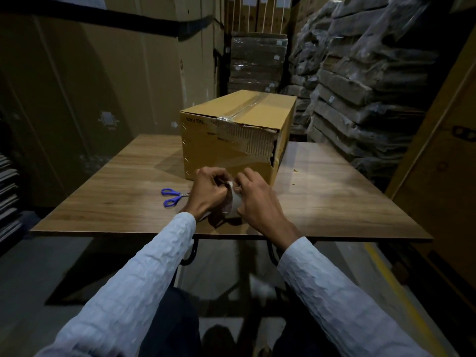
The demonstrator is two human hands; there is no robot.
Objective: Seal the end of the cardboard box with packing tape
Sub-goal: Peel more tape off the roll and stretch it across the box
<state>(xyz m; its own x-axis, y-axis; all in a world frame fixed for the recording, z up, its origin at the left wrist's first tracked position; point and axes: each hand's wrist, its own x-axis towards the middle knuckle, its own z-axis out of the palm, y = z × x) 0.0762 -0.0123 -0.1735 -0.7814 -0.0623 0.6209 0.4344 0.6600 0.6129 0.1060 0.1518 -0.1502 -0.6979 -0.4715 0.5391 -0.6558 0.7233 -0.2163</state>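
Note:
A brown cardboard box (231, 135) stands on the wooden table (334, 197), its near end torn at the upper right, with clear tape along the top seam. In front of it a roll of packing tape (233, 206) is held between both hands. My left hand (206, 193) grips the roll's left side, fingertips pinched at its top edge. My right hand (257, 199) wraps the right side, fingers also at the top edge. Most of the roll is hidden by the hands.
Blue-handled scissors (171, 197) lie on the table left of my left hand. Tall cartons (103, 73) stand behind and left; wrapped stacks (360, 86) rise at the right. The table's near edge (180, 231) is just below my wrists.

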